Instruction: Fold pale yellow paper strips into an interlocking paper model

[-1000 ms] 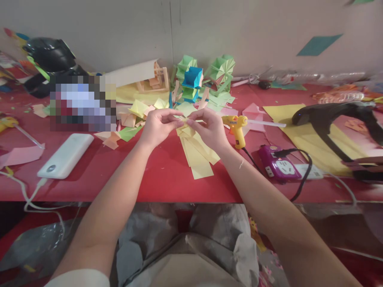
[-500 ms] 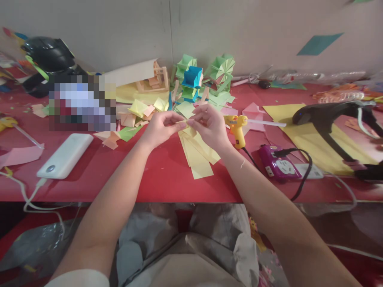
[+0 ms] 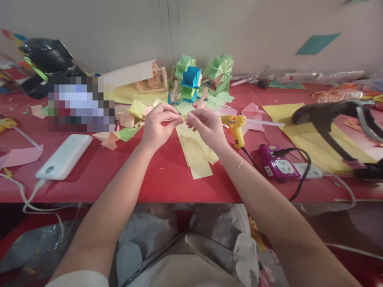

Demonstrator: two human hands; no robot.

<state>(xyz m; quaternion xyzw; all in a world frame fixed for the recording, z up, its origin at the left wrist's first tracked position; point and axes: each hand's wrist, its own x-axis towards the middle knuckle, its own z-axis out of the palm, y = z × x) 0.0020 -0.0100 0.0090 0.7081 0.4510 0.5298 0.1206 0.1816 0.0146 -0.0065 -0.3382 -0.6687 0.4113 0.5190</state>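
Between my two hands is a small piece of yellow paper (image 3: pixel 184 118), mostly hidden by the fingers. My left hand (image 3: pixel 160 124) pinches its left side with thumb and forefinger. Thumb and fingers of my right hand (image 3: pixel 206 125) close on its right side. Below them, pale yellow paper strips (image 3: pixel 199 161) lie overlapping on the red table (image 3: pixel 161 179). Just right of my right hand stands a yellow glue gun (image 3: pixel 237 130) with a clear glue stick in its back. Behind my hands are folded paper pieces, one blue (image 3: pixel 191 77) and one green (image 3: pixel 221 69).
A white power bank (image 3: pixel 64 156) with a cable lies at left. On the right are a purple power strip (image 3: pixel 279 161), a black strap-like device (image 3: pixel 326 119) and a yellow sheet (image 3: pixel 338 147). Paper scraps (image 3: pixel 127 119) and a small wooden frame (image 3: pixel 152 81) sit behind my left hand.
The small yellow paper has turned between my fingers and shows less. My left hand has tilted more upright, and my right fingers have curled in. The other things stay where they were.
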